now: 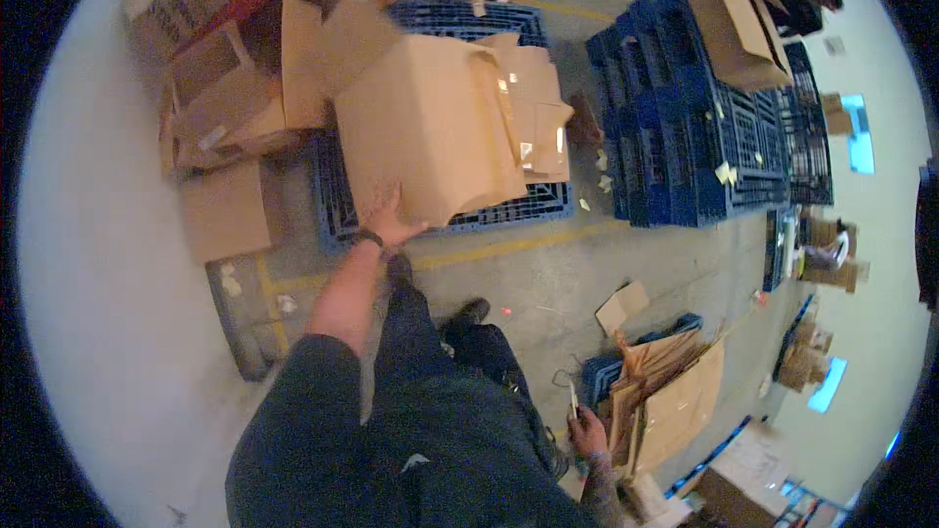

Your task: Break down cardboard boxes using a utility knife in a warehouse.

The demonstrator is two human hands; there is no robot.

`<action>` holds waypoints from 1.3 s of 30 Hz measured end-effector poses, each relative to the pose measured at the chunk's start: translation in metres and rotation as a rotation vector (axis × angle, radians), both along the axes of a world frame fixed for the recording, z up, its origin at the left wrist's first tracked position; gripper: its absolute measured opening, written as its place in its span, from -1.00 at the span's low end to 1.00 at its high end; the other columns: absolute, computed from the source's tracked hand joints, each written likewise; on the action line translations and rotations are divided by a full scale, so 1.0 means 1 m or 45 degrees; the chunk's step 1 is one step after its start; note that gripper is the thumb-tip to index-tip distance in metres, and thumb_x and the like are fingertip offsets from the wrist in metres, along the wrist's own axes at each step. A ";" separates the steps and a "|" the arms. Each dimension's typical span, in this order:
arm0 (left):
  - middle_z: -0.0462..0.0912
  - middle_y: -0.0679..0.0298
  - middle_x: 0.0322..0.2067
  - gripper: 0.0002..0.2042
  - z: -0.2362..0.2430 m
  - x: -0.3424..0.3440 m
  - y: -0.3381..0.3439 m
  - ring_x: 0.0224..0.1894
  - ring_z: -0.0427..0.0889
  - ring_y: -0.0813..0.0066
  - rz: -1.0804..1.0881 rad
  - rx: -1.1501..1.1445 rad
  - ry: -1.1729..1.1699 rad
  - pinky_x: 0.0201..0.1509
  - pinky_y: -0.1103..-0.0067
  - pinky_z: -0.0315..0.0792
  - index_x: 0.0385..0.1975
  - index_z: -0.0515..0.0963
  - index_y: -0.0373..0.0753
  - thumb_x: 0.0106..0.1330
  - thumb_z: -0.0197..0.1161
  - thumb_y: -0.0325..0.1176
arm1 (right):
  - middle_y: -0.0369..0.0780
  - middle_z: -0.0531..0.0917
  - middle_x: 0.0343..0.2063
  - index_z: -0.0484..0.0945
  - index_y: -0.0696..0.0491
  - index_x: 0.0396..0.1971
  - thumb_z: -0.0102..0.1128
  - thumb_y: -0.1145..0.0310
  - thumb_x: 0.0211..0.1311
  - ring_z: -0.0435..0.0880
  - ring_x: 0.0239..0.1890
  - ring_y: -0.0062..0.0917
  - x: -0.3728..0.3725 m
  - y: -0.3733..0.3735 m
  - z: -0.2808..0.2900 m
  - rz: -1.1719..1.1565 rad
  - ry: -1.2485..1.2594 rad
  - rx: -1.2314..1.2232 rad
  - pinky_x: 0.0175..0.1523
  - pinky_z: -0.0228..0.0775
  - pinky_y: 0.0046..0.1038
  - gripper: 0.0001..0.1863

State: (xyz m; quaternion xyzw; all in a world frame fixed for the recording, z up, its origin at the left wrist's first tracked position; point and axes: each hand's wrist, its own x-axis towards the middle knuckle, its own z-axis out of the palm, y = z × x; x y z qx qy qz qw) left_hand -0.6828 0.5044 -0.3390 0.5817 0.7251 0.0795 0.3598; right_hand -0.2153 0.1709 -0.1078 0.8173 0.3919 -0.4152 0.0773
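In the head view my left hand is open, fingers spread at the lower left corner of a large brown cardboard box. The box lies on a blue plastic pallet, with torn and folded cardboard along its right side. My right hand, low at the right of my body, is closed on a thin, pale, knife-like tool. It is beside a pile of flattened cardboard.
Opened boxes are heaped at the upper left. Tall stacked blue pallets stand at the right, a carton on top and a person behind. The concrete floor has yellow lines and scraps. Another person is farther right.
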 end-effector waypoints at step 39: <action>0.27 0.04 0.32 -0.33 -0.076 -0.049 -0.014 0.38 0.18 0.07 0.867 0.587 0.406 0.44 0.25 0.05 0.29 0.30 -0.25 0.17 0.37 -0.20 | 0.04 0.64 -0.27 0.49 0.11 -0.04 0.02 0.14 0.35 0.62 -0.19 -0.05 -0.237 0.363 -0.244 0.677 0.585 0.496 -0.07 0.44 -0.12 -0.63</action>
